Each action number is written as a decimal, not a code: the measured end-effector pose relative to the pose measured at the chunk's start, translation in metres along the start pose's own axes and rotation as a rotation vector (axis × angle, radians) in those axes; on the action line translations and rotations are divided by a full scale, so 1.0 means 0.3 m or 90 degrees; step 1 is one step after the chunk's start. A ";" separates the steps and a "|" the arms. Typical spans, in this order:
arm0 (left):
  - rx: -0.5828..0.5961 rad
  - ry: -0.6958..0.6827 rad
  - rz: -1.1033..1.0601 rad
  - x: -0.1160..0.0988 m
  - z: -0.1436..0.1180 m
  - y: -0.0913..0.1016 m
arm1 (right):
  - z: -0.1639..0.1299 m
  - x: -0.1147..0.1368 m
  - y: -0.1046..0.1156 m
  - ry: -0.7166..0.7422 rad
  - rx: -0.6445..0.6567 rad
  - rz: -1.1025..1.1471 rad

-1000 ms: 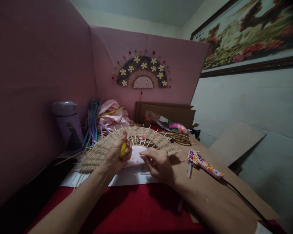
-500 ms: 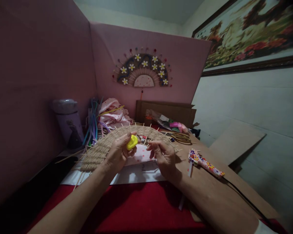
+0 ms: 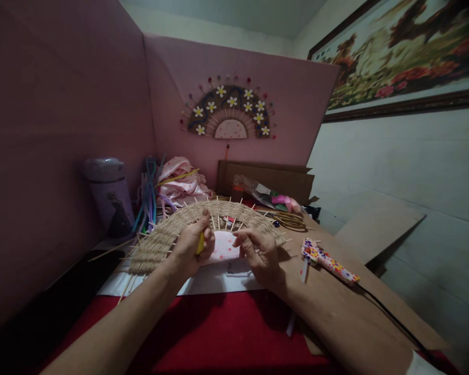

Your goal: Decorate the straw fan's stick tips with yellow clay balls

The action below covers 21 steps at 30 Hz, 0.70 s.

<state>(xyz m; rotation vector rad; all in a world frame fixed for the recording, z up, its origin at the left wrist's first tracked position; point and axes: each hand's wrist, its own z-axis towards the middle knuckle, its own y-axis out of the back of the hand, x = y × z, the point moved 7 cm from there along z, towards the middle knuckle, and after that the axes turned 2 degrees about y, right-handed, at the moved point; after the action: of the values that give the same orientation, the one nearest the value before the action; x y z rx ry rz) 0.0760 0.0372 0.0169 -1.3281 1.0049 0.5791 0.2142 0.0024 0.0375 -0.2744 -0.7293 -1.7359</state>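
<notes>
1. Left hand (image 3: 189,250): grip clenched round small yellow object (image 3: 200,242), over woven straw half-round fan w/ wooden spokes (image 3: 160,239).
2. Right hand (image 3: 260,252): fingers curled, tips at fan's pink dotted centre (image 3: 223,248); can't tell if pinching anything.
3. Fan lies on white sheet (image 3: 203,281), mid surface, just far of red cloth (image 3: 219,333).
4. Floral-print glue gun (image 3: 326,262) right, on brown cardboard (image 3: 336,302).
5. Lilac bottle (image 3: 108,195) far left; finished flowered fan (image 3: 229,112) on pink wall.

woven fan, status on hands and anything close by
Left hand shut on yellow tool, over woven fan. Right hand pinching at its sticks. Glue gun lies apart, right.
</notes>
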 end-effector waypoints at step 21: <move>0.043 0.014 -0.011 -0.002 -0.016 -0.028 | -0.021 0.103 -0.077 0.262 0.183 -0.115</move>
<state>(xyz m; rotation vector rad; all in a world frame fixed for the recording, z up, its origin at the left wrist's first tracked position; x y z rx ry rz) 0.0813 0.0311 0.0221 -1.2846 1.0211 0.5136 0.1847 -0.0228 0.0415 0.3465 -0.7009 -1.7523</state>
